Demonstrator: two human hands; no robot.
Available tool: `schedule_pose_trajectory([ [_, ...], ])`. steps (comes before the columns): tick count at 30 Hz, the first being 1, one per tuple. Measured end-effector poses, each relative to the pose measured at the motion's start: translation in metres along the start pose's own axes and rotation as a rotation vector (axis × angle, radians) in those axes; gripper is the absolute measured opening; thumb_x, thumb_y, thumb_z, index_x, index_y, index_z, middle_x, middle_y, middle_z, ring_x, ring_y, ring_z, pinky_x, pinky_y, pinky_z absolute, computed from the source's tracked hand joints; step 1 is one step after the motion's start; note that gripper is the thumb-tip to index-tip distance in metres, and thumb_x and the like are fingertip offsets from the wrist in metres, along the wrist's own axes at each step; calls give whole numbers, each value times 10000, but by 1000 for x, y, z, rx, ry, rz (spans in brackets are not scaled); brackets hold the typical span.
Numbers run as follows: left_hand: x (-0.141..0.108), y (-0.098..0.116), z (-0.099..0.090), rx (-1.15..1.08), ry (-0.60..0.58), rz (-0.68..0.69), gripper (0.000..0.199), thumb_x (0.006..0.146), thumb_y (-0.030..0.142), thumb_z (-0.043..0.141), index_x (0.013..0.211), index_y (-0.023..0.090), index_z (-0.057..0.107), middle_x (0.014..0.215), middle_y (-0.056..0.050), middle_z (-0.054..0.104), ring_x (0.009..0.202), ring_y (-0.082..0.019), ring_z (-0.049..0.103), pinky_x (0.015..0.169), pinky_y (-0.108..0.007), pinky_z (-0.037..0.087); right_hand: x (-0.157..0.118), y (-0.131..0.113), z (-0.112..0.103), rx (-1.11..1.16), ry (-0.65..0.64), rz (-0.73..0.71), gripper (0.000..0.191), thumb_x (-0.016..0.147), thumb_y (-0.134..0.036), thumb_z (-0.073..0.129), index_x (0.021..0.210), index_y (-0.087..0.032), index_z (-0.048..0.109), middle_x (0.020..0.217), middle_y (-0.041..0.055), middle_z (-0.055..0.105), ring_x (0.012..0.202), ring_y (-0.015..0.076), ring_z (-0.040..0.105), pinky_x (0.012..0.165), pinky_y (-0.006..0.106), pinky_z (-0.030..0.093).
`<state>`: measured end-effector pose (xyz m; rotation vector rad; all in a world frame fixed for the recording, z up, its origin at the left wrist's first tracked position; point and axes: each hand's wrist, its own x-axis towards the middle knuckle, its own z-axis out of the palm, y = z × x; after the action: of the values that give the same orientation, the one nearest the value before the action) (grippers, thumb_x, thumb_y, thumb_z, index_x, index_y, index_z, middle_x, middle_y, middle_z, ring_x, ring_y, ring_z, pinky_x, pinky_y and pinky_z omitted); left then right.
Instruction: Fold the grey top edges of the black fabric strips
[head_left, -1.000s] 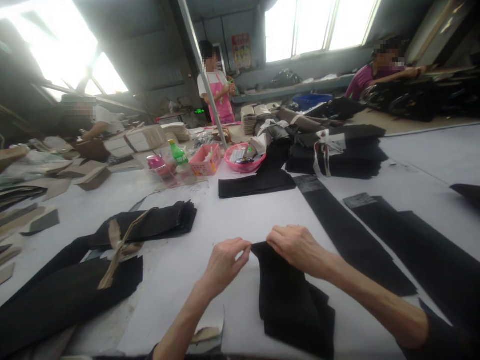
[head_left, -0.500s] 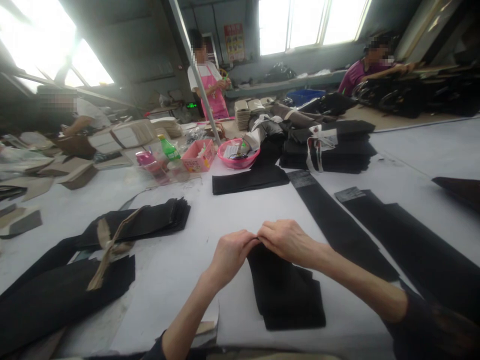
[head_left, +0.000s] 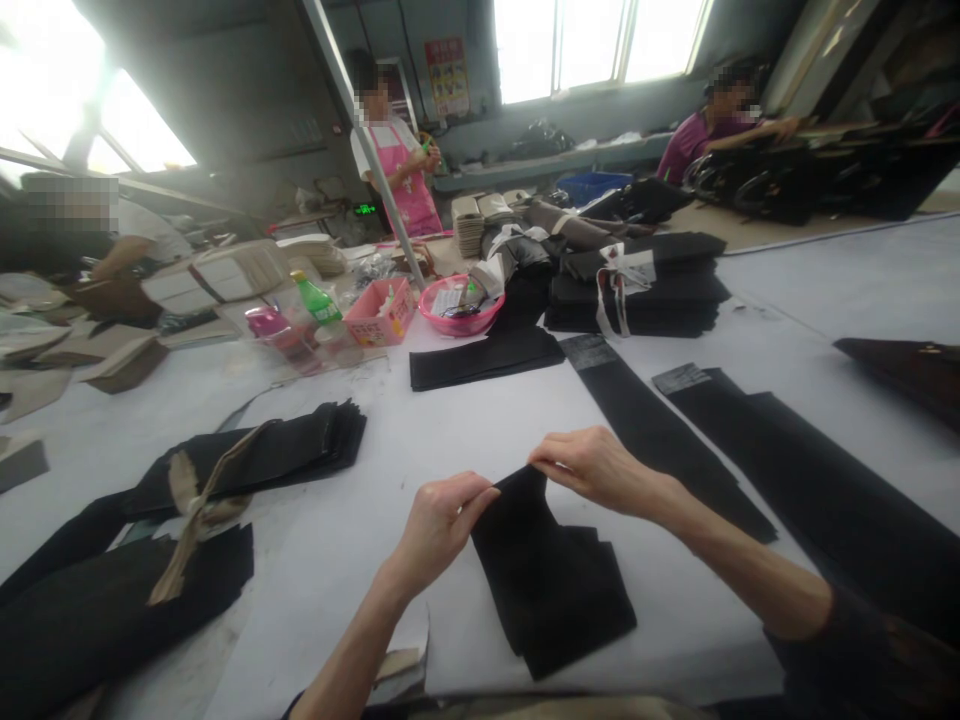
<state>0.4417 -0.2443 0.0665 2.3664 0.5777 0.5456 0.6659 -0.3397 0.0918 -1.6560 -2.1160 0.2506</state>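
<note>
A small stack of black fabric pieces lies on the white table right in front of me. My left hand pinches the near-left corner of the top piece's far edge. My right hand pinches the same edge at its right corner. The two hands are a short way apart, and the top piece's edge is lifted slightly between them.
Long black strips lie to the right. Tied bundles of black fabric sit to the left, another tied stack at the back. A pink bowl, pink basket and green bottle stand mid-table. Other people work beyond.
My hands were close together at the edge half a second ago and have now drawn apart, raising the top piece's edge. The camera view has shifted slightly right.
</note>
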Motion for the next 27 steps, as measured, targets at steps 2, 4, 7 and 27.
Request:
schedule_pose_trajectory([
  [2,-1,-1,2,-12,-9,6,300,944,343,447,761,194,633,660,7,577,599,-110,479,590,-228,369,-2,3,0,28,-9,5,219,960,-266,451,998,-229,664,905,7,683,775,134,611,680,237,377],
  [4,-5,-5,-2,-26,-9,1,294,942,336,452,756,190,627,667,6,576,604,-109,478,596,-229,372,-8,15,-4,20,-4,41,221,956,-262,449,1001,-223,661,930,18,686,793,144,619,699,243,394],
  [7,-18,-19,-15,-35,59,-80,288,933,329,472,711,183,583,640,21,515,605,-106,449,599,-225,362,-24,44,-13,-39,95,203,205,931,-252,464,978,-199,657,964,47,686,828,174,627,739,271,421],
  [27,-21,-16,-14,-145,70,-169,279,929,328,474,739,168,601,667,19,529,645,-113,463,618,-211,367,36,-13,47,722,110,241,176,828,-343,643,798,-177,695,684,-18,609,644,118,527,603,233,406],
])
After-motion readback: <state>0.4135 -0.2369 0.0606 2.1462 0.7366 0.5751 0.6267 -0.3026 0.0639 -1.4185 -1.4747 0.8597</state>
